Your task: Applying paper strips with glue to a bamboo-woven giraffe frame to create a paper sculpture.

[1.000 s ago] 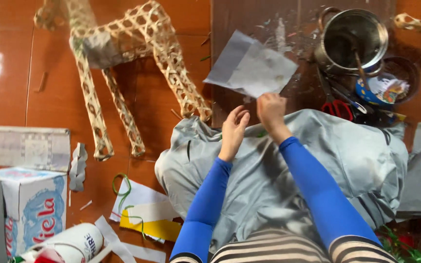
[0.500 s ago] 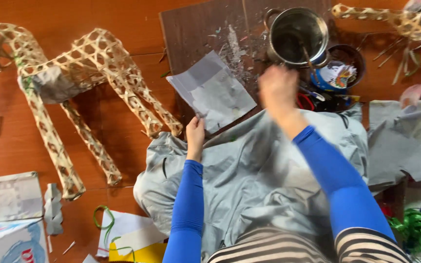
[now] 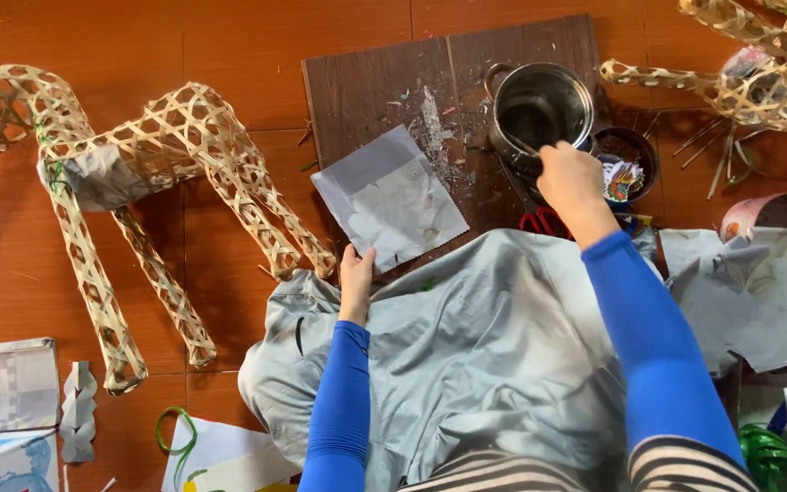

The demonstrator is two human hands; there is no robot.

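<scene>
Liquid, dark, is held in the round steel pot (image 3: 541,107); a thin stick is pinched at its rim by the right hand (image 3: 574,179), while the grey paper sheet (image 3: 389,198) is pinched by the left hand (image 3: 355,278).

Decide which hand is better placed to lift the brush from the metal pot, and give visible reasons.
Right. The right hand is at the metal pot rim, apparently gripping the handle inside. The left hand pins the grey paper sheet.

Blue sleeves (image 3: 658,337), grey cloth (image 3: 494,364), silvery pot (image 3: 541,107), tan lattice-woven bamboo frame (image 3: 175,146), brown board (image 3: 384,82).
</scene>
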